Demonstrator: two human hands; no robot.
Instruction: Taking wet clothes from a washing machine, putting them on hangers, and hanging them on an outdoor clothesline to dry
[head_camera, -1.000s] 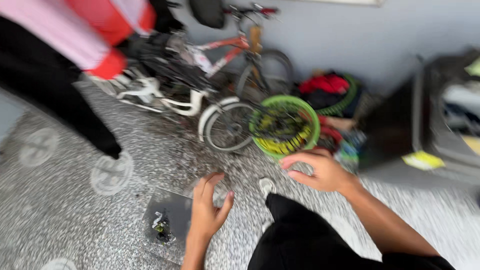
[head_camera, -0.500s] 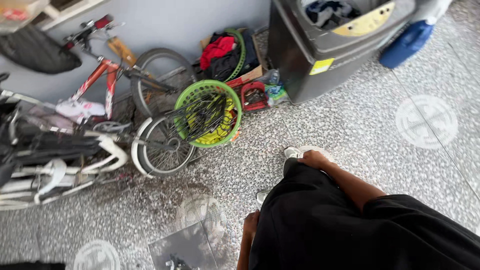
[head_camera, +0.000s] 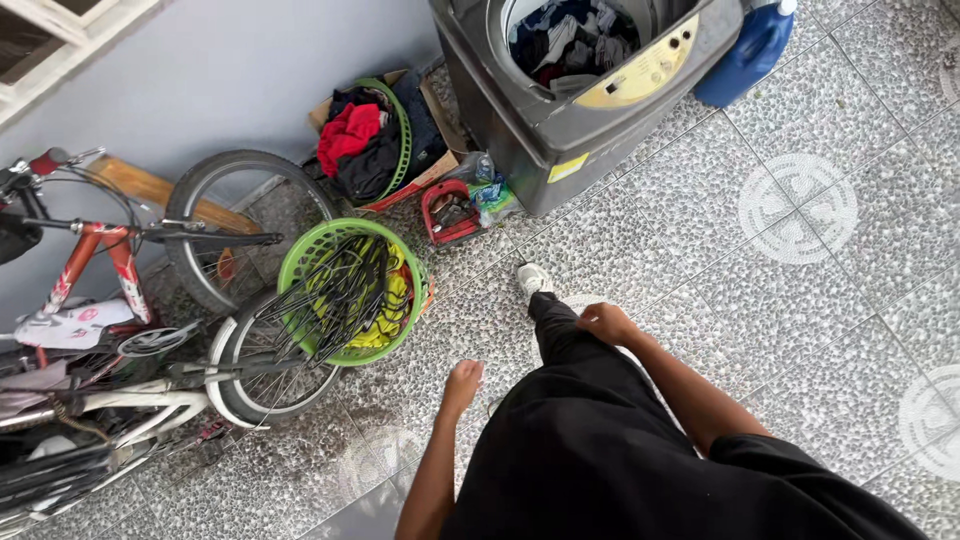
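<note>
While the left hand (head_camera: 462, 385) hangs empty with fingers loosely curled, the right hand (head_camera: 604, 322) rests loosely closed on the black-trousered thigh, grasping nothing. Nearest the left hand, a round green plastic basket (head_camera: 300, 262) of black wire hangers (head_camera: 335, 295) stands on the pebbled floor, touching a bicycle wheel (head_camera: 262, 375).

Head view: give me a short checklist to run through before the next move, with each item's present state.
1. Left hand empty: ok, open fingers, nothing held.
2. Right hand empty: cannot tell, fingers curled against the black trousers.
3. Washing machine lid open: ok, clothes visible in the drum.
4. Green basket of hangers within view: ok, beside the bicycle wheel.
5. Floor between foot and machine free of objects: ok.
</note>
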